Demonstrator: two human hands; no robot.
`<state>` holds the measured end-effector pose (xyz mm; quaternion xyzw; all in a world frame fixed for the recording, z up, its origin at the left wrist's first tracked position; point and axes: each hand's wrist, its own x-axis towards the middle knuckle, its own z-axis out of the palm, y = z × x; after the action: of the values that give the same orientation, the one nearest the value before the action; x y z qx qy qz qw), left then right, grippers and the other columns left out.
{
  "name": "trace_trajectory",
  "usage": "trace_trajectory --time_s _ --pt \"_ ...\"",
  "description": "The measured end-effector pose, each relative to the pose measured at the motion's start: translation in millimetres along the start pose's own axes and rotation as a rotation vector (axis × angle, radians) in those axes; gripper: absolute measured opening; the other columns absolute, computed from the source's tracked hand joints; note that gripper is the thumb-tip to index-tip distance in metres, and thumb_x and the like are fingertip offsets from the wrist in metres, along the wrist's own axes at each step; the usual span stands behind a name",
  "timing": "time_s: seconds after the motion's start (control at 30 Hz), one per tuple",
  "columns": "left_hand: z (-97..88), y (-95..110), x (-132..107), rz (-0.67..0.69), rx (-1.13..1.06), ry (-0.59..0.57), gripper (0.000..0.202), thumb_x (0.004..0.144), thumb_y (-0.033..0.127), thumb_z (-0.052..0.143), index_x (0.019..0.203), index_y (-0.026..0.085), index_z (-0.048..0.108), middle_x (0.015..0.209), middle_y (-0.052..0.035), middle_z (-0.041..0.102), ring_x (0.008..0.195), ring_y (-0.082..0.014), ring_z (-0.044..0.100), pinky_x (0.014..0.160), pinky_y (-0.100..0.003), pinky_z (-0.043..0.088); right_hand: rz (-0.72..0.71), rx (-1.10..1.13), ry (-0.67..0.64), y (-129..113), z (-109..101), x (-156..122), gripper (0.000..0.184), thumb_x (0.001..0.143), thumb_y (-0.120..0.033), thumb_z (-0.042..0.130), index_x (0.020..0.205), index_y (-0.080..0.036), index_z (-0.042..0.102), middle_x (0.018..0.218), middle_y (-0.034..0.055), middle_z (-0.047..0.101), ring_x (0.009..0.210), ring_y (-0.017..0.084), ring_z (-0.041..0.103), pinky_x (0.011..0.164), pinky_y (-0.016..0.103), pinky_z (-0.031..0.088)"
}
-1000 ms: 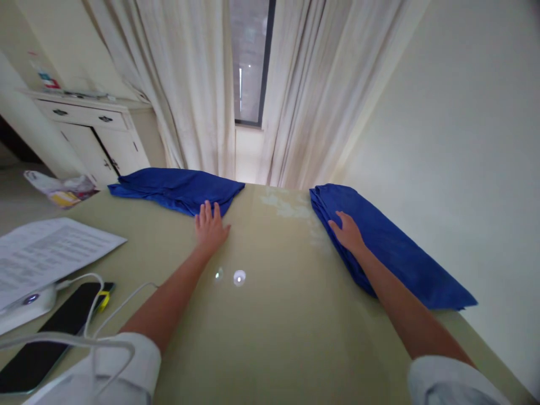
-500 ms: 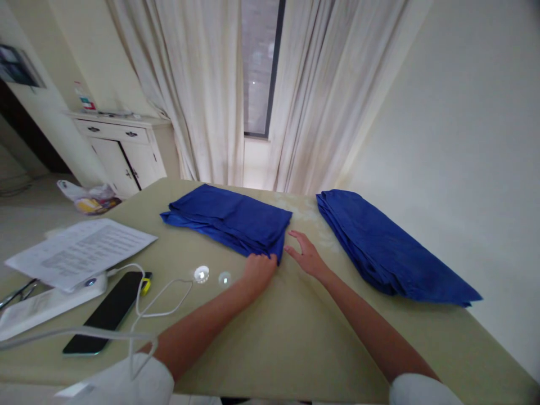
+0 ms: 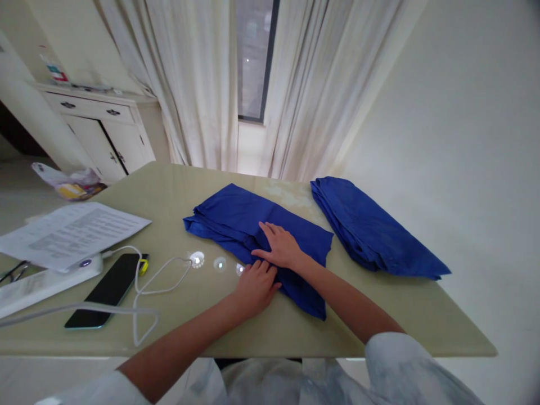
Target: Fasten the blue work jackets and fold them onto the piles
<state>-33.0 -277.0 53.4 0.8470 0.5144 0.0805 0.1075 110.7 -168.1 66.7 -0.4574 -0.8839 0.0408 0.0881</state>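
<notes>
A folded dark blue cloth point(image 3: 236, 211) lies on the table in front of me, its layered edge facing left and toward me. My right hand point(image 3: 282, 246) rests flat on top of it, open, with fingers and thumb apart. At the cloth's near edge is my left hand point(image 3: 255, 288), fingertips touching the fabric and thumb held away from the fingers. Both hands are close together, and my right forearm crosses over the cloth's right part. A second folded blue cloth point(image 3: 375, 230) lies to the right, touched by neither hand.
On the table's left are printed papers point(image 3: 73, 233), a white power strip point(image 3: 50, 289), a black phone point(image 3: 105, 292) and a looped white cable point(image 3: 162, 292). The wall point(image 3: 476, 169) borders the table's right side. Beyond it hang curtains point(image 3: 194, 84); a white cabinet point(image 3: 101, 132) stands back left.
The nearer cloth has shifted right and toward me and turned slightly. My right hand moved from beside it onto its top. My left hand's closed grip on the corner has loosened. The view tilted down.
</notes>
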Motion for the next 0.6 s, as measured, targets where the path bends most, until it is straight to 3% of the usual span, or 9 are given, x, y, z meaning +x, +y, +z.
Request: trace_trajectory --time_s 0.07,0.17,0.23,0.33,0.43,0.5,0.6 --pt "7.6 9 -7 -0.05 0.015 0.051 0.032 0.104 0.044 0.053 0.121 0.02 0.067 0.127 -0.0153 0.066 0.118 -0.0354 0.061 0.097 -0.051 0.051 -0.002 -0.02 -0.035 -14 10 27 0.087 0.096 -0.064 0.064 0.163 -0.016 0.037 0.158 0.0246 0.05 0.14 0.041 0.054 0.109 0.053 0.05" --pt "12.6 8 -15 -0.097 0.019 0.113 0.037 0.106 0.049 0.049 0.129 0.026 0.065 0.134 -0.0139 0.064 0.121 -0.0354 0.059 0.11 -0.065 0.041 0.103 0.123 -0.045 -19 22 60 0.053 0.099 -0.045 0.066 0.143 -0.017 0.057 0.138 0.0203 0.067 0.128 0.037 0.062 0.105 0.049 0.051" --pt "12.2 -1 -13 -0.118 0.026 0.144 0.04 0.107 0.052 0.044 0.131 0.027 0.065 0.14 -0.0134 0.062 0.128 -0.0361 0.057 0.119 -0.075 0.025 0.222 0.257 0.007 -11 22 75 0.035 0.101 -0.036 0.064 0.13 -0.016 0.063 0.127 0.017 0.072 0.123 0.033 0.065 0.106 0.049 0.049" --pt "5.9 -24 4 -0.171 0.026 0.157 0.051 0.109 0.058 0.034 0.126 0.023 0.067 0.141 -0.0144 0.062 0.129 -0.036 0.059 0.122 -0.079 0.01 0.391 0.394 0.091 16 10 85 0.03 0.105 -0.034 0.06 0.125 -0.011 0.062 0.121 0.0149 0.072 0.114 0.029 0.068 0.102 0.051 0.052" --pt "-7.5 -60 33 -0.288 0.036 0.124 0.064 0.107 0.066 0.027 0.125 0.018 0.066 0.136 -0.0176 0.066 0.126 -0.0369 0.063 0.124 -0.076 0.011 0.542 0.599 0.183 52 -13 79 0.031 0.106 -0.04 0.063 0.122 -0.013 0.066 0.118 0.0094 0.071 0.104 0.023 0.07 0.093 0.044 0.059" --pt "-19.3 -91 54 -0.394 0.063 0.094 0.067 0.104 0.068 0.033 0.128 0.014 0.065 0.138 -0.022 0.065 0.13 -0.0398 0.061 0.125 -0.074 0.013 0.619 0.753 0.281 74 -33 62 0.033 0.108 -0.045 0.057 0.115 -0.014 0.069 0.105 0.0052 0.071 0.092 0.018 0.071 0.083 0.036 0.061" --pt "-38.5 -139 83 -0.472 0.092 0.048 0.053 0.099 0.052 0.05 0.133 0.012 0.064 0.14 -0.0266 0.064 0.136 -0.0435 0.057 0.121 -0.079 0.014 0.69 0.93 0.509 84 -58 12 0.04 0.107 -0.051 0.047 0.1 -0.018 0.069 0.085 0.0018 0.07 0.079 0.016 0.067 0.074 0.031 0.059"
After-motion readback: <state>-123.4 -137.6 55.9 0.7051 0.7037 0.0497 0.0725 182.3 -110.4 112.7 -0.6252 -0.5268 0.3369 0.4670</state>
